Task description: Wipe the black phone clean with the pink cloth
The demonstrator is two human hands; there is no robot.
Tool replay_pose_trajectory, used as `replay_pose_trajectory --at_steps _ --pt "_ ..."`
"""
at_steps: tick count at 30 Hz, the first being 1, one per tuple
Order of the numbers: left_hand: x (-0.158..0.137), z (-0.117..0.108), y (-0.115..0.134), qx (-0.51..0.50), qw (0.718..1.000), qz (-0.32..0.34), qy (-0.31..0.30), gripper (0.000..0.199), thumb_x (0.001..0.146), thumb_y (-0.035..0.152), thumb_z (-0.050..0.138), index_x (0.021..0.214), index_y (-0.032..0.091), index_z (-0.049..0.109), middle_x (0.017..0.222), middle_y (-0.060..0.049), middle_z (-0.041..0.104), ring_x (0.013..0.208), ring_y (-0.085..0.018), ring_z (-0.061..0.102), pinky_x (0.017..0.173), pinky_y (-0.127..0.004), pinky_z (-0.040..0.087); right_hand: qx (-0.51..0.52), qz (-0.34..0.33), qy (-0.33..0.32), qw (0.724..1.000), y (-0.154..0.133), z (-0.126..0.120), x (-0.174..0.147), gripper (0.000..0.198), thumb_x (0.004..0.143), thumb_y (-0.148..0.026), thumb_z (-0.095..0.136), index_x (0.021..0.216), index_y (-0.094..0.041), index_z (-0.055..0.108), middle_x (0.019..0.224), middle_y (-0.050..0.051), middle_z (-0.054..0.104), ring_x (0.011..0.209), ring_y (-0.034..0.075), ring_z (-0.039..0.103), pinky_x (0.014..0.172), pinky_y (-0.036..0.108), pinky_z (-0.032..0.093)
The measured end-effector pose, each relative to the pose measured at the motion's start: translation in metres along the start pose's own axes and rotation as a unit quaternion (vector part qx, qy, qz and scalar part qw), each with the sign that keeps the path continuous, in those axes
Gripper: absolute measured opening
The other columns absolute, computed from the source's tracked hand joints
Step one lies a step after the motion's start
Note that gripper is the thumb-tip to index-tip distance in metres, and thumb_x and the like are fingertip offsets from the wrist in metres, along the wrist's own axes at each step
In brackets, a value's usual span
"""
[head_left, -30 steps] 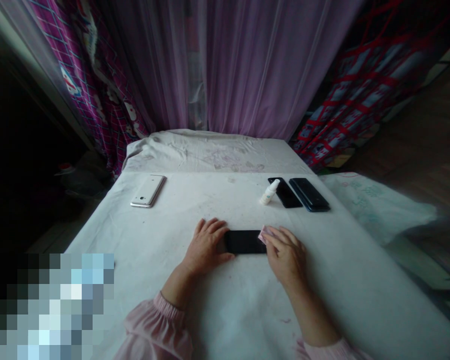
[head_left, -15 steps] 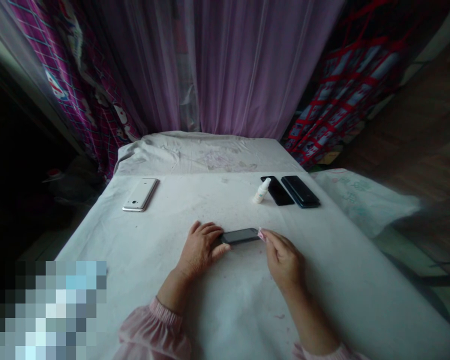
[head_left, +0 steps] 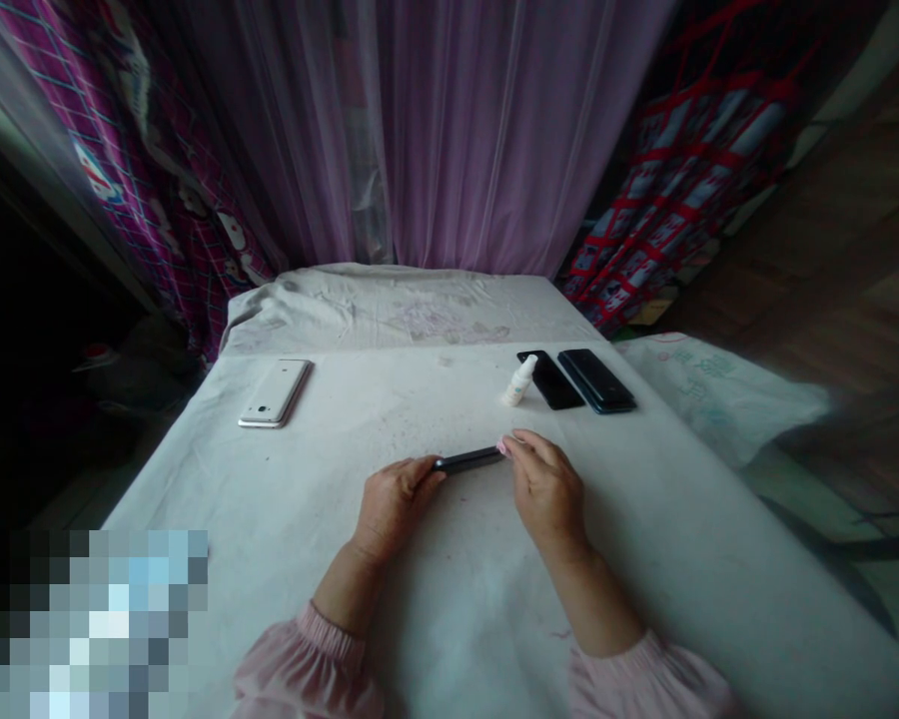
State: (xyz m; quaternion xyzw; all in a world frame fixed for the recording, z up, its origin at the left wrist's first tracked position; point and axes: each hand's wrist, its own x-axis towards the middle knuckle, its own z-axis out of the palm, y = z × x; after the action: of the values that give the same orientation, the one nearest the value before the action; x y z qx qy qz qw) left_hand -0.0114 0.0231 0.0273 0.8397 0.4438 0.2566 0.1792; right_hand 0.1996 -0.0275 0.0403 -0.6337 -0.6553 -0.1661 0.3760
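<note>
A black phone [head_left: 466,460] is raised off the white table cover [head_left: 435,589] near its middle, seen almost edge-on. My left hand [head_left: 391,502] grips its left end. My right hand [head_left: 543,485] is at its right end, fingers pinching a small pink cloth [head_left: 502,446] against the phone. Both wrists come out of pink sleeves.
A white phone [head_left: 275,392] lies at the back left. At the back right stand a small white bottle [head_left: 519,381] and two black phones [head_left: 578,379] side by side. Purple curtains hang behind the table. A wooden floor lies to the right.
The black phone lay flat under my hands a second ago; it has since been lifted and tilted until it is nearly edge-on. Both hands moved slightly left and away with it.
</note>
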Motion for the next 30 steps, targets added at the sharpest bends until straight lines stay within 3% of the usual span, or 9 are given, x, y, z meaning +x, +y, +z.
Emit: replay_pose_trajectory --at_steps 6,19,22,26,30 --pt "0.001 -0.001 0.002 0.008 1.0 -0.018 -0.006 0.019 0.093 0.029 0.055 0.104 0.025 0.07 0.084 -0.001 0.075 0.076 -0.017 0.071 0.067 -0.023 0.052 0.032 -0.033 -0.038 0.998 -0.026 0.0 0.007 0.029 0.095 -0.015 0.043 0.096 -0.02 0.072 0.097 0.008 0.067 0.089 0.02 0.059 0.08 0.03 0.05" --pt "0.0 -0.001 0.002 -0.033 0.999 -0.031 -0.002 0.02 0.093 0.028 0.053 0.1 0.026 0.072 0.087 0.0 0.076 0.079 -0.016 0.07 0.071 -0.022 0.05 0.078 -0.084 -0.079 0.99 -0.069 0.016 0.007 0.024 0.094 -0.014 0.048 0.099 -0.021 0.071 0.098 0.008 0.067 0.091 0.021 0.057 0.082 0.033 0.051" --pt "0.0 -0.001 0.002 -0.04 0.998 -0.041 -0.006 0.019 0.092 0.028 0.054 0.094 0.025 0.073 0.083 0.0 0.076 0.077 -0.016 0.07 0.069 -0.022 0.049 0.089 -0.084 -0.086 0.989 -0.07 0.018 0.007 0.024 0.093 -0.014 0.049 0.099 -0.022 0.071 0.098 0.007 0.067 0.09 0.02 0.057 0.082 0.033 0.051" --pt "0.001 -0.002 0.003 -0.062 0.997 -0.036 -0.005 0.021 0.093 0.032 0.053 0.105 0.029 0.071 0.094 0.001 0.076 0.083 -0.017 0.07 0.073 -0.023 0.05 0.101 -0.069 -0.078 0.989 -0.059 0.014 0.01 0.027 0.094 -0.013 0.046 0.097 -0.022 0.071 0.098 0.007 0.068 0.093 0.02 0.058 0.084 0.032 0.05" --pt "0.0 -0.001 0.002 -0.036 0.999 -0.034 -0.012 0.021 0.093 0.031 0.053 0.104 0.027 0.071 0.088 0.0 0.076 0.079 -0.017 0.07 0.07 -0.023 0.05 0.097 -0.05 -0.064 0.992 -0.043 0.009 0.012 0.03 0.095 -0.013 0.043 0.096 -0.02 0.071 0.097 0.008 0.069 0.094 0.02 0.059 0.085 0.033 0.05"
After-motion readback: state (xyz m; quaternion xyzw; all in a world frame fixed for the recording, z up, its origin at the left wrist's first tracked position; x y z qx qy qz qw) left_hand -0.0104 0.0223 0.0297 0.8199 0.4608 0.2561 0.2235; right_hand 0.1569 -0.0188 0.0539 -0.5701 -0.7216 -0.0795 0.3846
